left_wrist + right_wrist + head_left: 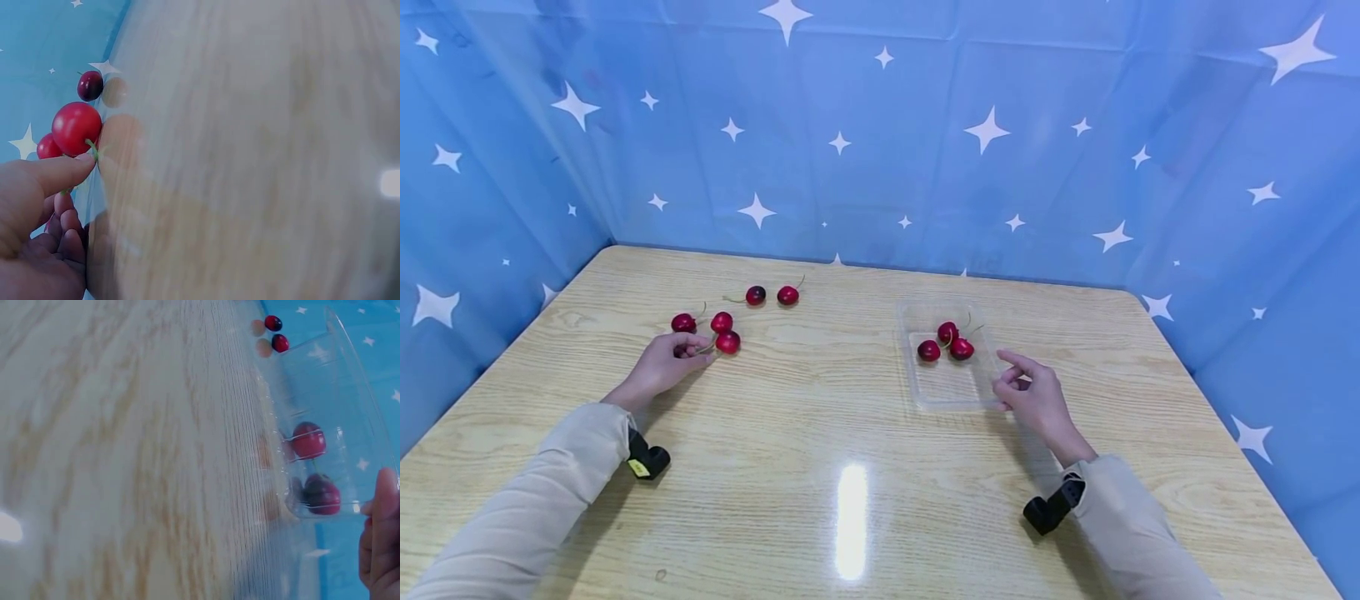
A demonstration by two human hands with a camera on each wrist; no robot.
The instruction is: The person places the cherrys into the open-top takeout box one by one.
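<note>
My left hand (666, 360) is low over the table's left side, pinching the stem of a red cherry (727, 342) between thumb and fingertips. In the left wrist view that cherry (76, 128) is just past the fingertip, its green stem at the finger's end. Two more cherries (722, 322) (683, 323) lie close by. My right hand (1037, 398) holds the right rim of a clear plastic box (951, 393), with curled fingers at its edge. Inside the box are three cherries (928, 351) with stems. The right wrist view shows a finger (385, 506) over the box's rim.
Two more stemmed cherries (756, 296) (787, 295) lie farther back on the wooden table (790, 433). A blue curtain (880, 150) with white stars stands behind the table and along both sides. Light reflects off the front of the tabletop.
</note>
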